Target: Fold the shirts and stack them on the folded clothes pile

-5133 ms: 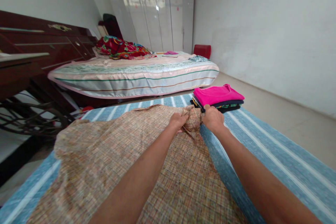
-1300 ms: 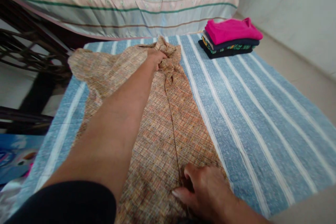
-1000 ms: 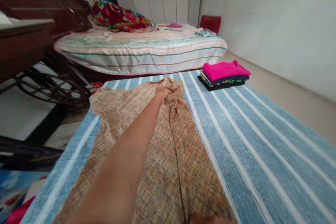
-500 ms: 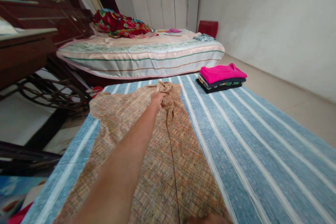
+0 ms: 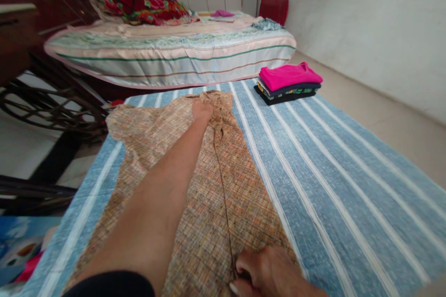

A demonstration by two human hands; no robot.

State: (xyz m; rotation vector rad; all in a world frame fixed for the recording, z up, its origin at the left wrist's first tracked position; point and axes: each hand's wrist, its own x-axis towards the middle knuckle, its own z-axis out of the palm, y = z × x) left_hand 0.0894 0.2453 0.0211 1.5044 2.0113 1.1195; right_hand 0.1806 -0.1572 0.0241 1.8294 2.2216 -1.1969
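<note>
A tan checked shirt (image 5: pixel 195 181) lies spread on a blue sheet with white stripes (image 5: pixel 334 171). My left hand (image 5: pixel 202 109) reaches far forward and is closed on the shirt's collar end. At the bottom edge of the view, my right hand (image 5: pixel 270 273) grips the shirt's near hem beside its front opening, fingers curled on the cloth. A stack of folded clothes with a pink top (image 5: pixel 287 81) sits on the sheet's far right corner, apart from both hands.
A low mattress with striped bedding (image 5: pixel 167 53) lies beyond the sheet, with a red flowered bundle (image 5: pixel 139 2) on it. A dark wooden cabinet and metal frame (image 5: pixel 42 102) stand at left. A red box (image 5: pixel 273 9) and a white wall are at right.
The view has tilted down, so my right hand shows again at the shirt's hem. My left hand stays on the collar end. The shirt lies much as before.
</note>
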